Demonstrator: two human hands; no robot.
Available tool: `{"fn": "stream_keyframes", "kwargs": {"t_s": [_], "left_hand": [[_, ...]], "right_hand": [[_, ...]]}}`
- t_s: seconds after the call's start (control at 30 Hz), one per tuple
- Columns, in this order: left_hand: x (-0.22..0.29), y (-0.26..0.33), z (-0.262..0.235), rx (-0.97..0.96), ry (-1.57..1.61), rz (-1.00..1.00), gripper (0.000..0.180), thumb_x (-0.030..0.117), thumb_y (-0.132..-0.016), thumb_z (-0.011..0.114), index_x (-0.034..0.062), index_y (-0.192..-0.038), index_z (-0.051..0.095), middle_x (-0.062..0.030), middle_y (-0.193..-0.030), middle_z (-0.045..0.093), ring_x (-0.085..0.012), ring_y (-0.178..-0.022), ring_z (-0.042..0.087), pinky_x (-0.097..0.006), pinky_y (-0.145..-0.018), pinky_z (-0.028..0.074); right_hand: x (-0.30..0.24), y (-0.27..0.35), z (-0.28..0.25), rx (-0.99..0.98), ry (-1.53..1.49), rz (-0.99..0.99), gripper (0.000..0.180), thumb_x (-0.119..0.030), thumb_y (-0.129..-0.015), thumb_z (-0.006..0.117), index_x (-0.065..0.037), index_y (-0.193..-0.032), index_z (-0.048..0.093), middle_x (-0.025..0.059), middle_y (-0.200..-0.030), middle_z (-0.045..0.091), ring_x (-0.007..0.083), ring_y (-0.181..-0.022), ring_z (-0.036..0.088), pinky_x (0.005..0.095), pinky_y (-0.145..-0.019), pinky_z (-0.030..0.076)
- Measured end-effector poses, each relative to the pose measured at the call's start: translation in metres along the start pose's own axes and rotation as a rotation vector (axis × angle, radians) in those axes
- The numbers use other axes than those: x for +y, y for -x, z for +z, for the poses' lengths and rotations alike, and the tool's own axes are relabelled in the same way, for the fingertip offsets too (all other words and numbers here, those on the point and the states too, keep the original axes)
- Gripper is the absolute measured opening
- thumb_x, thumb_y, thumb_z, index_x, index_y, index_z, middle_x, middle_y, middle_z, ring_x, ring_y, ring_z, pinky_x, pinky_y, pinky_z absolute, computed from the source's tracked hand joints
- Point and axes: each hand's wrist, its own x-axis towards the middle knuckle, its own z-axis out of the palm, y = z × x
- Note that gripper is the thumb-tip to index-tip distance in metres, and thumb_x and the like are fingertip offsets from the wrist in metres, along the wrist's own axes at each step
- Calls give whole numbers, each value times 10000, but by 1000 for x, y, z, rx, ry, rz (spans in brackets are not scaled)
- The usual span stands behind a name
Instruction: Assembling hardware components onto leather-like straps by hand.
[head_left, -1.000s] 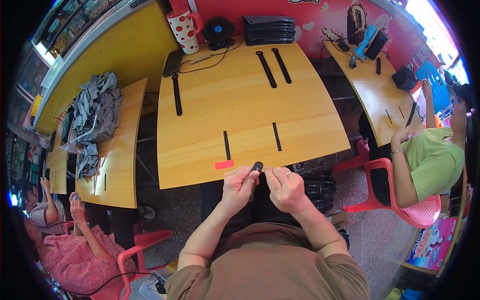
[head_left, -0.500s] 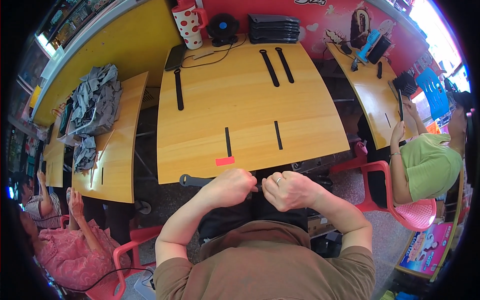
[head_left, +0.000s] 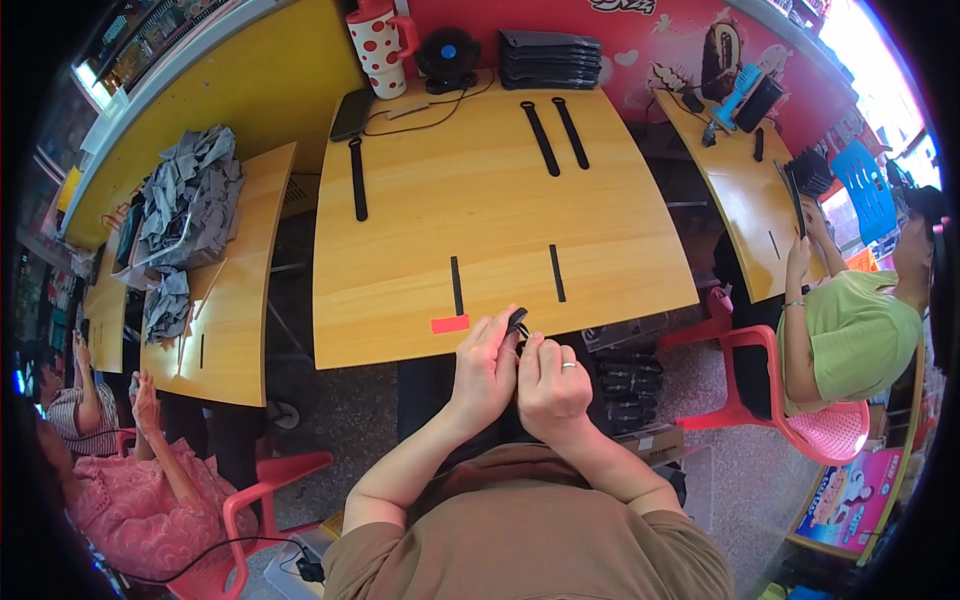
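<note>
Just off the table's near edge, my left hand [head_left: 484,370] and my right hand [head_left: 551,390] are closed side by side on a dark strap [head_left: 517,319]. Its bent end sticks up between the fingertips; most of its length is hidden by the hands. A ring sits on a right-hand finger. Nearest on the wooden table [head_left: 420,215] are two thin black strips [head_left: 457,287] and a short red piece of tape [head_left: 450,324]. Farther back, one black strap with a slotted end [head_left: 358,180] lies at left and two similar straps [head_left: 540,140] at right.
Along the back stand a red-dotted tumbler [head_left: 380,55], a black fan [head_left: 446,58], a phone [head_left: 351,115] and a stack of black packs [head_left: 549,62]. Co-workers sit at the right [head_left: 850,335] and left [head_left: 150,490]. A bin of grey pieces [head_left: 190,205] stands on the left table.
Both hands have lifted forward and turned, fingertips now near the table edge. The strap's slotted end, which stuck out left of my left hand, no longer shows there; a bent end rises between the fingers.
</note>
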Motion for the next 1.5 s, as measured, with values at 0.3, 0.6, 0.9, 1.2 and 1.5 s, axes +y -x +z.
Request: {"fn": "stream_keyframes", "kwargs": {"t_s": [0.3,0.6,0.9,1.2,1.5], "left_hand": [[-21,-2,-14,-258,791,-396,195,87,-975,566,-39,-1096,653,-31,-939,622,-82,-808,577,-226,-719,477],[-13,-12,-22,-252,995,-566,190,110,-960,591,-36,-1037,686,-67,-926,694,-95,-803,625,-229,-728,495],[-65,-76,-93,525,1399,-609,259,262,-1027,469,25,-1063,569,-25,-825,573,-117,-639,526,-241,-575,457],[-187,-60,-230,831,1606,-371,314,315,-1042,396,48,-1056,560,-30,-829,561,-140,-681,527,-267,-582,469],[-135,-58,-150,418,1274,-488,290,250,-1023,486,-18,-1066,588,-65,-856,602,-152,-647,566,-262,-574,479]], "right_hand": [[47,-19,3,13,-604,57,208,-107,-728,762,-67,-730,558,71,-644,489,258,-555,543,368,-473,403],[53,-30,7,-18,-493,-251,102,-131,-726,673,-107,-744,576,27,-660,493,184,-552,544,315,-463,417],[34,-17,-34,28,-784,-464,219,-103,-709,730,-108,-663,516,-8,-594,378,131,-471,443,288,-397,318],[141,-31,-74,331,-1155,268,123,23,-809,644,18,-706,577,45,-583,564,99,-473,511,249,-420,381],[154,-150,-5,-191,-874,336,132,-56,-902,624,15,-791,611,-2,-596,519,40,-552,444,229,-496,332]]}}
